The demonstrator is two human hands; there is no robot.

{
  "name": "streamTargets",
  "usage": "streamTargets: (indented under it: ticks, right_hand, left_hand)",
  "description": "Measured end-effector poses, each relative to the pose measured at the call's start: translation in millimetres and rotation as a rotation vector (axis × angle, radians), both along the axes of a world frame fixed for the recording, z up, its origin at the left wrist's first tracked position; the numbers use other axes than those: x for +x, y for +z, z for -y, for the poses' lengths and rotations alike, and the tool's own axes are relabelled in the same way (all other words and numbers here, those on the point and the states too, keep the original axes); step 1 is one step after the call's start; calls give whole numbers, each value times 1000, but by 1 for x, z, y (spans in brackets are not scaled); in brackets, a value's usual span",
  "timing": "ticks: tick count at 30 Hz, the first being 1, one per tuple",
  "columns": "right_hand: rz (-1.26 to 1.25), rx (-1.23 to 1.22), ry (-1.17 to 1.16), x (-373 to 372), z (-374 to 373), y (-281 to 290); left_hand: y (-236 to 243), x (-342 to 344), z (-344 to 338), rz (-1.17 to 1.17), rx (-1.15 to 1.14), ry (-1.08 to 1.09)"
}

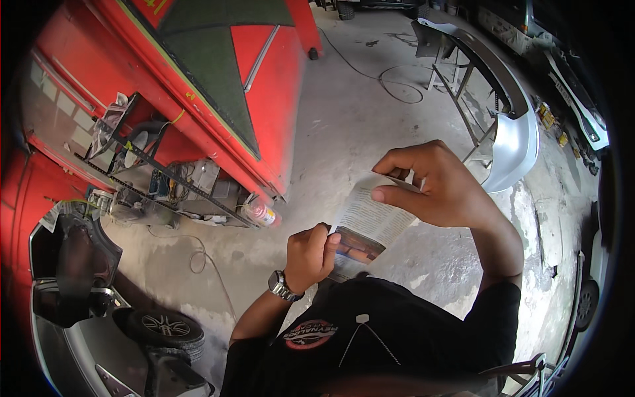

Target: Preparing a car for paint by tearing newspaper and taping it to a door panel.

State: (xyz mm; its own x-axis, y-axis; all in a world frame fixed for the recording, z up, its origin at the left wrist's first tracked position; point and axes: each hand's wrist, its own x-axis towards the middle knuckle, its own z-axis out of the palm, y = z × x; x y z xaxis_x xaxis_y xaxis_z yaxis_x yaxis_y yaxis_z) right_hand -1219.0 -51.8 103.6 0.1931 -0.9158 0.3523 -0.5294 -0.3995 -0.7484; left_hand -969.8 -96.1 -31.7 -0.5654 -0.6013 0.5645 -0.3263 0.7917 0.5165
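A printed sheet of paper, like a newspaper page [374, 215], is stretched between my two hands in front of my chest. Dense text covers its upper part, and a dark picture with some blue and orange sits lower down. My left hand [308, 259], with a metal watch on the wrist, pinches the sheet's left edge between thumb and curled fingers. Higher up and to the right, my right hand [433, 185] grips the upper edge, thumb on the printed face and fingers bent behind. The sheet's lower end reaches down near my black shirt.
A silver car bumper [516, 149] rests on a metal stand at the right. To the left, a shelf [178, 178] with tools and a pink-red container [262, 213] stands by a red wall. Stacked tires [164, 329] and car panels lie lower left. A hose [400, 83] loops across the floor.
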Motion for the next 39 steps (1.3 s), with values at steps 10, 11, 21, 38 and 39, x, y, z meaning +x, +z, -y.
streamTargets:
  ticks: [10,11,21,38,39]
  right_hand:
    - [7,-5,20,4,-4,8]
    - [7,-3,16,4,-5,7]
    - [13,-42,-41,9,-8,10]
    - [-49,35,-46,32,-5,11]
    - [-87,5,-46,32,-5,8]
  left_hand:
    - [9,1,-12,-8,-52,-27]
    - [9,1,-12,10,-56,-43]
    - [37,-24,-4,-292,-66,-141]
    - [42,-7,2,-239,-225,-83]
    - [41,-5,1,-244,-229,-76]
